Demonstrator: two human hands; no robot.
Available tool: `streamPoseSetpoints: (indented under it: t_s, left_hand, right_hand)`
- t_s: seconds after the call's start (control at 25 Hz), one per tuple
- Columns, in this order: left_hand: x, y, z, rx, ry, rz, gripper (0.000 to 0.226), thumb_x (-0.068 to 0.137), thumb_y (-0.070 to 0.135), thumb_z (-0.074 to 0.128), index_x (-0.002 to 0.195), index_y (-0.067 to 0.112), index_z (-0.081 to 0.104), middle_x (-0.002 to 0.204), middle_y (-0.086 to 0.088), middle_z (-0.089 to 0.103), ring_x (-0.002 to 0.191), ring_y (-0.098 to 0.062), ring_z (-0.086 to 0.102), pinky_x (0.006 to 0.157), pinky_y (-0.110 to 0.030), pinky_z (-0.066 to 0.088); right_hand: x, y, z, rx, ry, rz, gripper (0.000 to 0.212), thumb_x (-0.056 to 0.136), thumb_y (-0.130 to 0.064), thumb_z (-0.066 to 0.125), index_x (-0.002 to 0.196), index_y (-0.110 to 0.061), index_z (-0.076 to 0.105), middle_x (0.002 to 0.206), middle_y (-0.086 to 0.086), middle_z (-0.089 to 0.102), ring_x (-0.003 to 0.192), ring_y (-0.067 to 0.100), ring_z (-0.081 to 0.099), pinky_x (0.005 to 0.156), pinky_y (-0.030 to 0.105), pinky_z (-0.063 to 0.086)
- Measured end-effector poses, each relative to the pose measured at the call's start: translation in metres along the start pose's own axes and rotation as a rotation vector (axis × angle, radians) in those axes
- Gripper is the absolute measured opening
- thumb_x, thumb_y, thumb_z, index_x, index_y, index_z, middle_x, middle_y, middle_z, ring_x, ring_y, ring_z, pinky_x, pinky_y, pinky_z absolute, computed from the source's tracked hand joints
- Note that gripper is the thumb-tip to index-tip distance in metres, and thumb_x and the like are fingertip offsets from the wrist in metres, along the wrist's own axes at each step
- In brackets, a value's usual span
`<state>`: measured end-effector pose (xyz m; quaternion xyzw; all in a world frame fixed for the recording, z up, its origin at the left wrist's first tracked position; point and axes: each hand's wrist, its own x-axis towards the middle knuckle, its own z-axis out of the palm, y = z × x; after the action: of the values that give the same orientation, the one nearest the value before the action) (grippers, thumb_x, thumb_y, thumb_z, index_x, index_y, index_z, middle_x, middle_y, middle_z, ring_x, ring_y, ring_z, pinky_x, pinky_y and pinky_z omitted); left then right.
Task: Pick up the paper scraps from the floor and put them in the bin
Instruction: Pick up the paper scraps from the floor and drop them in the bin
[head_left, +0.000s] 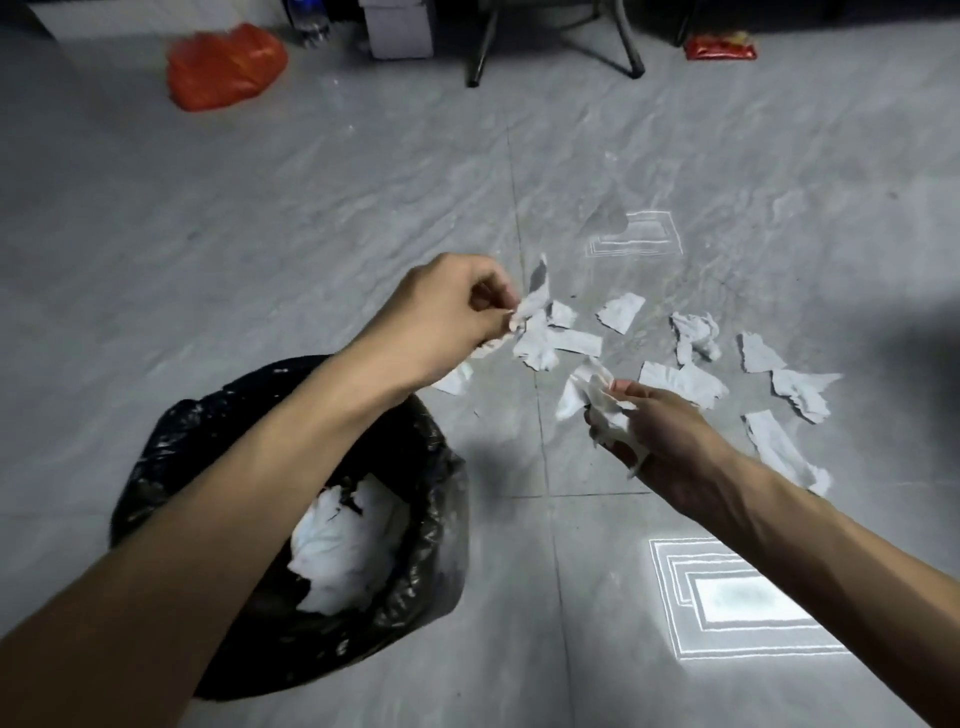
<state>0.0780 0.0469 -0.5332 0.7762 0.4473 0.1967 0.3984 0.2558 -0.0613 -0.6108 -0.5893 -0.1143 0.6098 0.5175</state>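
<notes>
Your bin (171, 467), lined with a black bag, sits at lower left and already holds a heap of white paper, so you look partway through. About ten paper scraps (685, 382) are scattered on the grey floor (311, 234) ahead. Your right hand (660, 431) is closed round a crumpled wad (608, 410); your left hand (452, 306) pinches one strip (535, 296).

Grey marbled tile floor (311, 218), black chair legs (483, 47) beyond
</notes>
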Motion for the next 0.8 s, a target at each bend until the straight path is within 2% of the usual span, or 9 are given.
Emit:
streamPoseSetpoints:
  t_s: [0.16,0.24,0.32,0.4,0.52,0.56,0.68,0.72,0.8]
  left_hand:
    - [-0.055,-0.045,-0.045,-0.052,0.045,-0.177,0.024,0.08,0.001,0.07,0.07,0.022,0.065,0.072,-0.007,0.067,0.067,-0.017,0.055,0.07,-0.031,0.041]
    - [-0.083,-0.076,-0.056,0.025,0.067,-0.296,0.024,0.078,0.001,0.072,0.067,0.022,0.065,0.065,-0.003,0.064,0.061,-0.015,0.054,0.067,-0.029,0.04]
    - [-0.11,-0.101,-0.056,0.104,0.119,-0.398,0.027,0.076,0.002,0.073,0.064,0.024,0.063,0.058,0.004,0.061,0.054,-0.011,0.052,0.063,-0.026,0.04]
    - [-0.135,-0.118,-0.054,0.188,0.219,-0.475,0.021,0.076,0.007,0.073,0.068,0.024,0.063,0.065,0.005,0.065,0.056,-0.009,0.056,0.062,-0.023,0.042]
    - [-0.156,-0.119,-0.056,0.204,0.36,-0.513,0.021,0.08,0.004,0.066,0.081,0.025,0.063,0.083,0.002,0.069,0.07,-0.015,0.063,0.072,-0.027,0.048]
    - [-0.157,-0.114,-0.058,0.188,0.421,-0.504,0.027,0.082,-0.001,0.059,0.082,0.026,0.062,0.086,0.0,0.069,0.072,-0.018,0.064,0.073,-0.028,0.049]
    - [-0.137,-0.083,-0.063,0.067,0.547,-0.444,0.039,0.087,-0.007,0.05,0.078,0.03,0.061,0.084,-0.002,0.068,0.07,-0.019,0.064,0.066,-0.026,0.047]
    - [-0.122,-0.07,-0.059,0.025,0.53,-0.421,0.036,0.088,-0.005,0.053,0.077,0.029,0.06,0.08,-0.002,0.066,0.069,-0.019,0.063,0.065,-0.026,0.047]
    - [-0.083,-0.045,-0.043,0.031,0.444,-0.379,0.027,0.088,0.001,0.06,0.077,0.026,0.061,0.074,0.003,0.064,0.067,-0.017,0.064,0.064,-0.023,0.046]
  right_hand:
    - [-0.017,-0.016,0.076,0.049,-0.214,-0.025,0.019,0.095,0.004,0.043,0.094,-0.008,0.058,0.074,0.006,0.064,0.047,0.009,0.06,0.045,0.018,0.05]
    - [-0.016,-0.016,0.115,-0.019,-0.317,-0.062,0.015,0.095,0.004,0.046,0.093,-0.005,0.057,0.065,0.006,0.062,0.046,0.01,0.058,0.043,0.018,0.049]
    - [-0.014,-0.01,0.148,-0.145,-0.361,-0.118,0.01,0.095,0.002,0.05,0.09,-0.004,0.058,0.063,0.009,0.057,0.048,0.013,0.054,0.048,0.022,0.049]
    - [-0.01,0.007,0.168,-0.348,-0.359,-0.204,0.012,0.093,-0.004,0.056,0.082,-0.008,0.056,0.069,0.011,0.055,0.053,0.016,0.052,0.056,0.027,0.046]
    - [-0.006,0.03,0.177,-0.69,-0.457,-0.329,0.003,0.09,-0.008,0.062,0.091,-0.008,0.059,0.074,0.005,0.059,0.057,0.009,0.052,0.054,0.016,0.041]
    - [-0.003,0.033,0.177,-0.733,-0.527,-0.323,0.009,0.089,-0.006,0.063,0.098,-0.006,0.061,0.081,0.006,0.061,0.067,0.011,0.056,0.06,0.016,0.044]
    - [0.015,0.016,0.168,-0.523,-0.646,-0.222,0.03,0.088,0.005,0.061,0.118,0.003,0.059,0.107,0.016,0.065,0.095,0.018,0.061,0.085,0.02,0.05]
    - [0.024,0.003,0.16,-0.456,-0.638,-0.231,0.033,0.088,0.007,0.059,0.12,0.004,0.058,0.109,0.017,0.065,0.096,0.019,0.063,0.087,0.02,0.052]
    - [0.046,-0.021,0.133,-0.418,-0.608,-0.261,0.032,0.086,0.01,0.059,0.118,0.005,0.058,0.1,0.015,0.067,0.087,0.017,0.067,0.081,0.016,0.054]
